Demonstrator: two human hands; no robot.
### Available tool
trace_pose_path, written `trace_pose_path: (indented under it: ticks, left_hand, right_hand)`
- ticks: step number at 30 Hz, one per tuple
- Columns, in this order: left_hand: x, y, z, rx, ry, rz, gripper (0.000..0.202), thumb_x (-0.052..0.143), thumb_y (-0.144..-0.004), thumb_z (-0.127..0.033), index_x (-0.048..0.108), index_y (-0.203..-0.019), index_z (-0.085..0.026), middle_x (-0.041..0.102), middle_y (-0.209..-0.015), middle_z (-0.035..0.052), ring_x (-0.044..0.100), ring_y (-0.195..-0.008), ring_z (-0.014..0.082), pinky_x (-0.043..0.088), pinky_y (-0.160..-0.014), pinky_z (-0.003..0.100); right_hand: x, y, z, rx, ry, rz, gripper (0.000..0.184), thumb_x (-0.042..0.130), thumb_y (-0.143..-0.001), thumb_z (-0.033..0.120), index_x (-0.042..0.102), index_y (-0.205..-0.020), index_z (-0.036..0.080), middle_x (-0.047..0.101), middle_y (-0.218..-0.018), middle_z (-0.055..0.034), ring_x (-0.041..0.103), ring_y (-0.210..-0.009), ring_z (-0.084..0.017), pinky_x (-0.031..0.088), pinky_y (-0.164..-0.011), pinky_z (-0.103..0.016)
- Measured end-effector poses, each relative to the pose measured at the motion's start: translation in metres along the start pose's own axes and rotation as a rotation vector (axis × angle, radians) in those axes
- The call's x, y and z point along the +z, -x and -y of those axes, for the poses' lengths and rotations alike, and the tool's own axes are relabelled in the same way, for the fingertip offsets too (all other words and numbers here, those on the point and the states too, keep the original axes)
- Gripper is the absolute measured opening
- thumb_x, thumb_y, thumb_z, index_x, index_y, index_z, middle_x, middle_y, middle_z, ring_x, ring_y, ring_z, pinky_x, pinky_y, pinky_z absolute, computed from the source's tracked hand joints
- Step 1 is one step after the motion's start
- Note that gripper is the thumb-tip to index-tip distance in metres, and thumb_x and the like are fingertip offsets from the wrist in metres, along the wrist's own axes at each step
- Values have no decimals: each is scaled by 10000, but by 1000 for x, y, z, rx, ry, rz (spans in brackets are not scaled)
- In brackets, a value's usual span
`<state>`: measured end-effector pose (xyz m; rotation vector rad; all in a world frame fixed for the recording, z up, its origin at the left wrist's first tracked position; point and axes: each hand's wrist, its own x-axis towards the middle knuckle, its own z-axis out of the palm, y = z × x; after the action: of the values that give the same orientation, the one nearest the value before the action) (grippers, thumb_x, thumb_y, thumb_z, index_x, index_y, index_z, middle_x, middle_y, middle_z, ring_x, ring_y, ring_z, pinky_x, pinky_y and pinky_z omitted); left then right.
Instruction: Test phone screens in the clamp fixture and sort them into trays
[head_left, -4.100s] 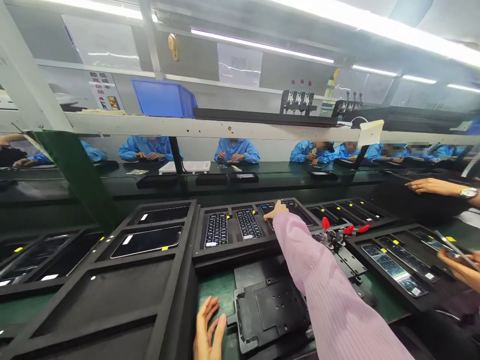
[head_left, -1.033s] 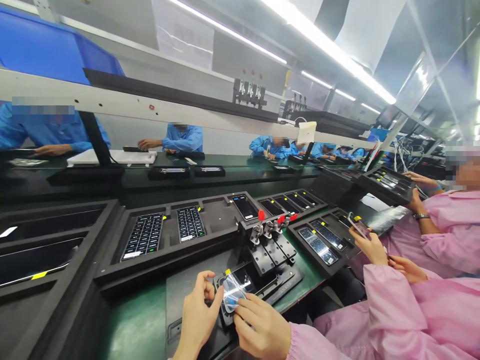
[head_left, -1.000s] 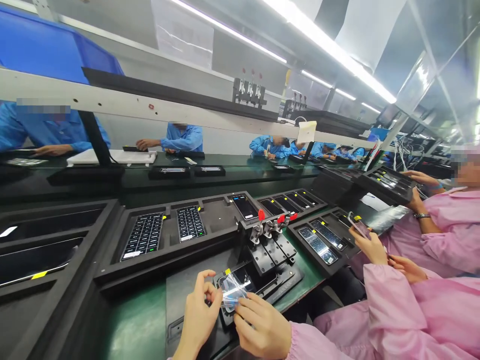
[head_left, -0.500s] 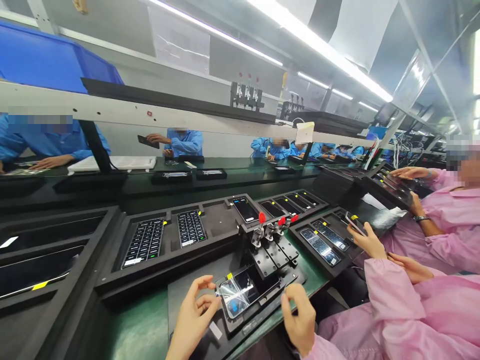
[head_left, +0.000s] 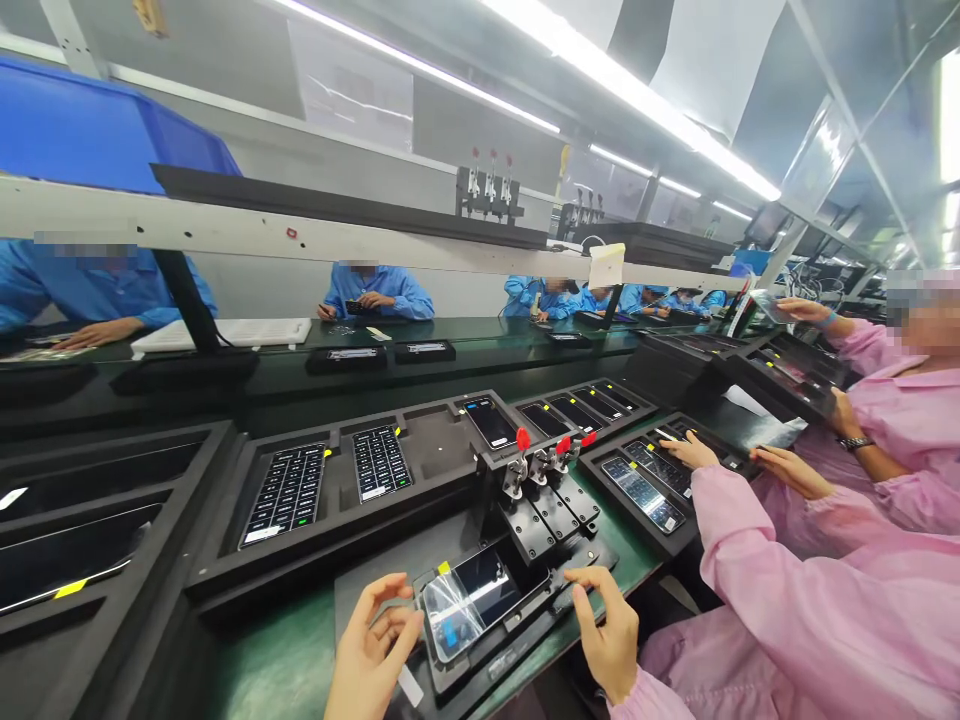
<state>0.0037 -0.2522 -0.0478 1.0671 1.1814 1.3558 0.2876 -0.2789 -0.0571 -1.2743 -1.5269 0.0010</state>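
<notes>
A phone (head_left: 474,600) with a loose clear film and a small yellow tab lies face up in a black fixture (head_left: 495,640) on the green bench. My left hand (head_left: 371,655) hovers just left of the fixture, fingers spread and curled, holding nothing. My right hand (head_left: 604,630) rests at the fixture's right corner, fingertips touching its edge, nothing gripped. Behind the phone stands a clamp block (head_left: 544,470) with red-tipped levers.
A black foam tray (head_left: 427,470) behind the fixture holds phones with lit screens. More black trays (head_left: 90,520) sit to the left. A neighbour in pink reaches into a tray (head_left: 645,490) at the right. Workers in blue sit across the conveyor.
My right hand left the phone and film and moved to the fixture's right corner. My left hand let go and opened. The phone now lies flat in the fixture.
</notes>
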Motion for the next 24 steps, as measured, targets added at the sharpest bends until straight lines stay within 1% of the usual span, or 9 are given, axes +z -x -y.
trace_pose_path:
  ticks: [4, 7, 10, 12, 14, 16, 19, 21, 24]
  left_hand:
    - [-1, 0, 3, 8, -13, 15, 463, 732, -637, -346, 483, -1013, -239, 534, -947, -3, 592, -667, 97, 497, -691, 223]
    - [1, -1, 2, 7, -14, 7, 464, 737, -634, -338, 488, -1014, -246, 527, -958, -6, 592, -654, 90, 496, -686, 220]
    - [1, -2, 0, 1, -21, -2, 453, 725, -653, -347, 478, -1020, -249, 510, -989, 0, 593, -674, 88, 493, -697, 217]
    - [0, -4, -2, 1, -20, -7, 454, 717, -664, -358, 467, -1027, -249, 496, -1009, 2, 592, -683, 85, 492, -709, 218]
    - [0, -7, -5, -4, -19, -3, 464, 715, -666, -367, 458, -1034, -249, 489, -1016, 2, 591, -684, 84, 491, -718, 220]
    - [2, -10, -6, -7, -18, 7, 468, 715, -664, -373, 453, -1031, -248, 491, -1013, 0, 589, -685, 86, 491, -723, 222]
    - [5, -16, -8, -11, -17, 15, 470, 717, -656, -385, 456, -1020, -242, 501, -1005, -1, 585, -676, 90, 491, -724, 230]
    - [7, -17, -8, -19, -21, 17, 482, 725, -641, -391, 462, -1015, -239, 508, -1005, 1, 587, -672, 97, 492, -727, 244]
    - [11, -14, -11, -13, -34, 10, 489, 725, -638, -402, 468, -1022, -243, 525, -1002, 8, 588, -662, 105, 487, -724, 260]
  right_hand:
    - [6, -65, 34, -275, -45, -109, 122, 463, -831, 140, 524, -922, 193, 597, -975, -73, 572, -938, -196, 481, -804, -362]
    - [18, -131, 65, -289, 25, 65, 390, 474, -852, 221, 410, -1232, 158, 452, -1266, -135, 419, -1189, -243, 413, -954, -427]
    - [19, -168, 79, -231, 58, 245, 359, 448, -881, 287, 454, -1219, 164, 541, -1171, -105, 505, -1101, -216, 442, -929, -385]
    - [11, -163, 75, -230, 39, 213, 247, 443, -884, 267, 549, -1090, 179, 616, -1018, -66, 575, -969, -187, 476, -865, -349]
    - [2, -139, 64, -283, 36, 161, 192, 459, -870, 226, 584, -1008, 180, 628, -984, -57, 566, -984, -188, 470, -863, -345]
    - [-2, -110, 50, -365, 125, 169, 216, 489, -850, 212, 581, -1043, 186, 606, -1082, -66, 494, -1110, -227, 417, -932, -410]
    - [8, -84, 36, -393, 404, 218, 295, 517, -845, 274, 552, -1136, 237, 498, -1262, -63, 363, -1228, -315, 217, -990, -619]
    - [20, -82, 34, -371, 514, 259, 283, 506, -854, 337, 567, -1117, 252, 409, -1340, -64, 305, -1255, -351, 118, -961, -693]
    - [30, -87, 37, -356, 522, 292, 286, 493, -857, 389, 587, -1076, 230, 344, -1380, -82, 280, -1268, -350, 100, -963, -692]
